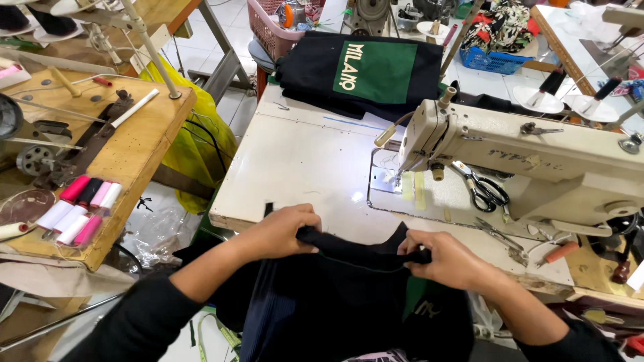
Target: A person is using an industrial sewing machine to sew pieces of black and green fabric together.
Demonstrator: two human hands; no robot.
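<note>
Standing in a busy sewing workshop here, white tiled floor, tables crammed everywhere. The main surface is a cream-white sewing table [302, 167], a bit scuffed, with a cream industrial sewing machine [530, 161] just beyond the right hand. Black-handled scissors [486, 193] lie under the machine's arm, and an orange-handled screwdriver [560, 253] sits just right of that hand. Further out past both hands there's a folded black garment with a green panel [365, 70], and behind it a pink basket [272, 27]. Off to the left of the left hand, a wooden bench [134, 154] holds a row of pink, white and black thread spools [80, 208].

Both forearms come in low over the near edge of the table. The left hand [282, 231] and right hand [446, 258] are each closed tight, pinching the top edge of a black fabric piece [355, 281] stretched between them, the rest hanging down toward the person's lap
</note>
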